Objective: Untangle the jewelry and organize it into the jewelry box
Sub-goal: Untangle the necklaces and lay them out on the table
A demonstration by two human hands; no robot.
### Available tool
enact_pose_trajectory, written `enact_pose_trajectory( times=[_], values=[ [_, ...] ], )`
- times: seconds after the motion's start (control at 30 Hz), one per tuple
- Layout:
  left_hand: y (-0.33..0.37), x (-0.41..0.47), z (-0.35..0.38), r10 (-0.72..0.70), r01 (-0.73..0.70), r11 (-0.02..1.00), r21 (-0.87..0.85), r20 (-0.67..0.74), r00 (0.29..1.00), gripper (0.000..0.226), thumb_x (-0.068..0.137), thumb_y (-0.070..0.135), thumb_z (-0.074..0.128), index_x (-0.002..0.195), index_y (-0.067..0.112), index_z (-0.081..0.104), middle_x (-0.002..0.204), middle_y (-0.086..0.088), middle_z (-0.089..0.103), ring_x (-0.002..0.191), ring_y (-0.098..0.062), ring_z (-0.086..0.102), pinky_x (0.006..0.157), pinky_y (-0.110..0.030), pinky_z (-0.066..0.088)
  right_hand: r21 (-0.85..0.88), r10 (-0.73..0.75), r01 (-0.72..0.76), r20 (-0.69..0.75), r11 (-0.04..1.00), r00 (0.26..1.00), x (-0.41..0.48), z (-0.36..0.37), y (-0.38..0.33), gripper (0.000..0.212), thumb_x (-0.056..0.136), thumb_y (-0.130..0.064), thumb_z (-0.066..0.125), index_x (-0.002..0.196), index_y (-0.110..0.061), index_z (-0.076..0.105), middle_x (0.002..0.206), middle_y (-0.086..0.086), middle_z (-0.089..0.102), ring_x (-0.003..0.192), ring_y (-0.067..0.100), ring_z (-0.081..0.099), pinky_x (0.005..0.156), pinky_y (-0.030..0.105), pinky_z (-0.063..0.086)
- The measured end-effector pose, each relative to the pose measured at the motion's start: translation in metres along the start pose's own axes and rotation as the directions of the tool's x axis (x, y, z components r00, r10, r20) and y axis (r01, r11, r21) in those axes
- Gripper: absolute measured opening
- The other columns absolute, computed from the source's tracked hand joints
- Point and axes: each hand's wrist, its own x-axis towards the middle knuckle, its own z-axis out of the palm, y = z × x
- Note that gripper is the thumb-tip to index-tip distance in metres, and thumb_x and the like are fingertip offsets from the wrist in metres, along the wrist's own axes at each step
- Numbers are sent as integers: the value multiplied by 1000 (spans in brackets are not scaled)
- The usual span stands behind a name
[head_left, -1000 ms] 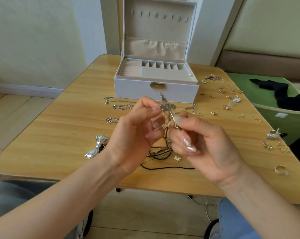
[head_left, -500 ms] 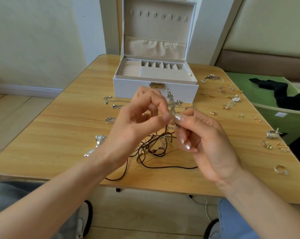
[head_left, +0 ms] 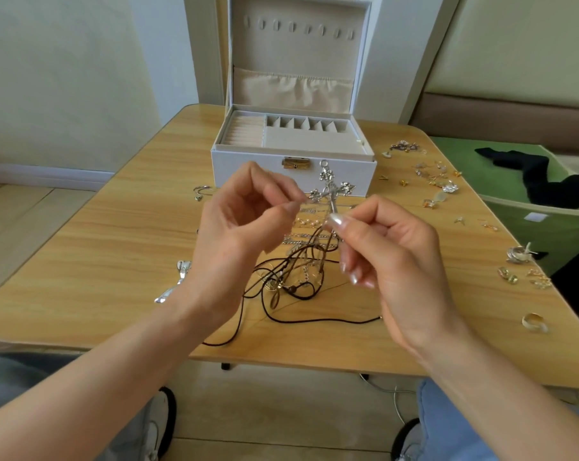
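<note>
A silver cross pendant (head_left: 330,191) stands upright above the wooden table (head_left: 82,261). My right hand (head_left: 391,261) pinches its lower end between thumb and forefinger. My left hand (head_left: 241,234) pinches a thin strand just left of the cross. From the two hands hangs a tangle of dark cord and fine chains (head_left: 294,274), trailing onto the table. The white jewelry box (head_left: 235,161) stands open behind, its lid upright and its beige compartments showing nothing inside.
Small earrings and charms (head_left: 437,184) are scattered at the right of the table, with rings (head_left: 534,322) near the right edge. A silver bow piece (head_left: 175,284) lies left of my left wrist. A green bin with black cloth (head_left: 547,184) stands to the right.
Both hands have lifted the cross and tangle higher and moved slightly apart. More of the dark cord has come up off the table and hangs below the hands.
</note>
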Motion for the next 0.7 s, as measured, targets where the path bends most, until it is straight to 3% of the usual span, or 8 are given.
enact_pose_trajectory(
  times=[0.2,0.3,0.4,0.57,0.7],
  values=[
    [2,-1,2,-138,148,985,-85,106,985,9,79,6,53,84,9,46,64,-1,56,49,-15,42,48,-20,40,-115,-118,114,-25,987,993,1,-4,0,24,86,-3,63,65,-8,54,46,-2,50,39,4,43,40,11,32],
    [0,-3,6,-221,222,975,-26,58,974,29,77,20,63,100,9,50,64,3,54,52,-11,47,50,-20,43,-178,-142,138,-11,974,990,4,-8,-4,22,86,-5,64,66,-8,54,48,-2,52,41,2,45,41,10,33],
    [1,-4,7,-186,185,978,97,0,983,43,73,29,66,112,16,54,77,11,55,63,-3,50,56,-14,41,-219,-103,116,66,969,992,6,-13,-8,15,80,-14,61,69,-7,56,50,-1,54,43,3,47,42,11,34],
    [9,-1,3,-123,114,983,146,54,991,10,81,23,61,87,16,60,65,15,57,59,-2,47,55,-13,38,-272,-68,123,201,955,977,7,-21,-11,17,80,-16,61,68,-5,58,54,4,56,46,6,48,43,12,36],
    [13,-1,2,-127,109,982,152,114,985,8,81,19,60,78,12,58,58,11,53,54,-8,39,50,-17,31,-233,-64,115,215,966,975,10,-26,-12,17,82,-26,62,73,-13,67,71,9,64,53,13,52,44,18,37]
  ],
)
